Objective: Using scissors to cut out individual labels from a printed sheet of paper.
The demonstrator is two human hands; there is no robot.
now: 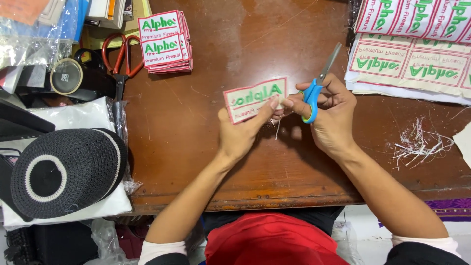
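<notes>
My left hand (241,133) pinches a white embroidered patch (252,98) with a red border and green lettering, held above the brown wooden table (196,122). My right hand (329,115) grips small blue-handled scissors (319,81), blades pointing up and away, while its fingertips meet the patch's right edge. A loose white thread hangs below the patch.
A stack of finished patches (164,41) lies at the back left beside red-handled scissors (120,54). Uncut patch sheets (412,59) sit at the back right. Thread scraps (417,142) litter the right side. A black-and-white knitted cap (66,172) rests on white cloth at left.
</notes>
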